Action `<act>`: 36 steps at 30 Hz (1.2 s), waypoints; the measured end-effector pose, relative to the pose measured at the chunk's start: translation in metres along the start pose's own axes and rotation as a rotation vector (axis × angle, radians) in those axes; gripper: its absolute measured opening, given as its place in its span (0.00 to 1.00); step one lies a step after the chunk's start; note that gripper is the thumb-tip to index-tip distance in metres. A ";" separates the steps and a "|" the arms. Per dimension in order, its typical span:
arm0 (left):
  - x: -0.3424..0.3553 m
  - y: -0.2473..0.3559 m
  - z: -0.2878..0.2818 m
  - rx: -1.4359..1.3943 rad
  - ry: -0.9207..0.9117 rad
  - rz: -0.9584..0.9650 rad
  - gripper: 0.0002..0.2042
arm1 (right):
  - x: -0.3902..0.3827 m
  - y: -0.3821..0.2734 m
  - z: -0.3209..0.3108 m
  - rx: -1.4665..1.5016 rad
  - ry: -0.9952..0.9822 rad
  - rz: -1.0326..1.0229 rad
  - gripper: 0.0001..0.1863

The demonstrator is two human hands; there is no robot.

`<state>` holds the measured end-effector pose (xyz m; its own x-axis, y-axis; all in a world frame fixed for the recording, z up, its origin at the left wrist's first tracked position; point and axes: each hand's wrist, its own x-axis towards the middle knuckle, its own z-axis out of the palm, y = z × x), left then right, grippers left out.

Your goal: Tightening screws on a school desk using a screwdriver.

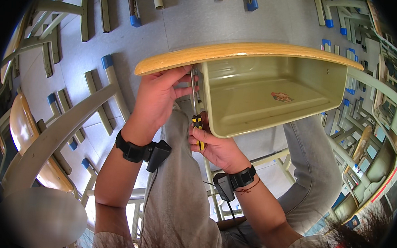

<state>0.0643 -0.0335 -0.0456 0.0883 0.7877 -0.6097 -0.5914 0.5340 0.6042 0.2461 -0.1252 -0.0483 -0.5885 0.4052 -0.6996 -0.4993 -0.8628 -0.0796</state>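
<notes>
A school desk has a wooden top [251, 51] above an open, pale green metal compartment [275, 114]. My right hand [222, 150] is closed around the black and yellow handle of a screwdriver [193, 92], just left of the compartment's front corner. The metal shaft stands nearly upright beside the compartment wall, its tip by the underside of the desktop. My left hand [162, 93] reaches under the desktop's left end, fingers bent close to the upper shaft. What those fingertips pinch, if anything, is hidden.
A colourful sticker [281, 97] is on the compartment floor. My knees in grey jeans [313, 166] are below the desk. At left stands a chair with a wooden seat [23, 124] and a metal frame [64, 123]. More desk and chair legs [134, 13] with blue caps surround me.
</notes>
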 end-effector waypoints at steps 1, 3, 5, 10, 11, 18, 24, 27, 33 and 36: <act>0.000 0.000 0.000 -0.005 0.000 -0.001 0.10 | 0.000 -0.001 0.004 0.043 0.010 -0.013 0.12; 0.000 -0.001 -0.002 0.012 0.022 0.006 0.10 | 0.001 -0.003 0.006 0.087 0.019 -0.024 0.12; 0.000 -0.002 -0.002 0.025 0.042 0.011 0.10 | 0.001 -0.008 0.004 0.212 -0.059 0.116 0.12; 0.001 0.001 -0.003 -0.003 -0.016 -0.011 0.10 | -0.001 -0.011 0.009 0.006 0.015 0.088 0.09; 0.001 0.001 -0.003 -0.003 -0.018 -0.011 0.10 | 0.000 -0.012 0.009 -0.053 0.030 0.086 0.08; 0.000 0.002 -0.001 0.047 0.019 -0.011 0.10 | 0.002 -0.009 0.007 -0.018 -0.012 0.038 0.07; 0.000 0.001 -0.002 0.026 -0.001 -0.026 0.11 | 0.001 -0.008 -0.002 -0.044 -0.098 0.056 0.13; -0.001 0.000 -0.011 0.059 -0.029 -0.044 0.10 | 0.002 -0.005 -0.011 -0.051 -0.115 0.056 0.11; -0.008 -0.007 -0.036 0.090 0.009 -0.029 0.08 | 0.001 0.002 -0.031 -0.203 0.011 0.127 0.12; -0.010 -0.011 -0.063 0.243 0.049 -0.014 0.09 | 0.004 0.010 -0.041 -0.265 0.019 0.152 0.12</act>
<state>0.0199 -0.0666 -0.0785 0.0523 0.7673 -0.6392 -0.3795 0.6073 0.6979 0.2650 -0.1443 -0.0808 -0.6307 0.2621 -0.7304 -0.2217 -0.9629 -0.1541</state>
